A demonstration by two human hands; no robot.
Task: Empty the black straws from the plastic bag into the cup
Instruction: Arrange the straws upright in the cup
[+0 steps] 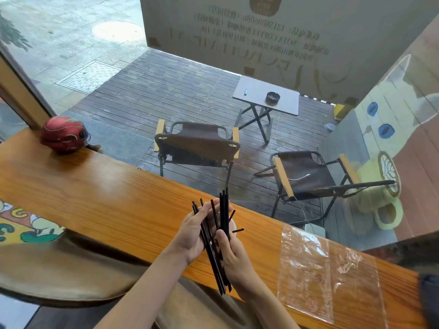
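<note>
A: Where are the black straws (222,236) right now?

B: Low in the centre of the frame, out of the bag, gathered as a loose bundle between both hands above the wooden counter (95,198). Their long axis runs nearly upright in the picture, tips fanned toward the window, lower ends hanging past the counter's near edge.

A: And the hands?

B: The left hand (192,231) cups the bundle from the left, fingers spread along it. The right hand (234,252) is closed round the lower half, thumb pressed against the straws. Both are grasping them.

A: The cup?

B: Only a pale curved rim (234,224) shows just behind the right hand, so I take that for the cup (235,227); most of it is hidden. A couple of short black ends stick out there, and whether they sit inside it I cannot tell.

A: So the next move depends on what?

B: I'd say the cup lies just beyond the straws' upper ends, nearer the right hand, so the bundle wants squaring up and lowering end-first.

A: The plastic bag (330,271)?

B: Flat and seemingly empty on the counter, lower right, well apart from the hands.
</note>
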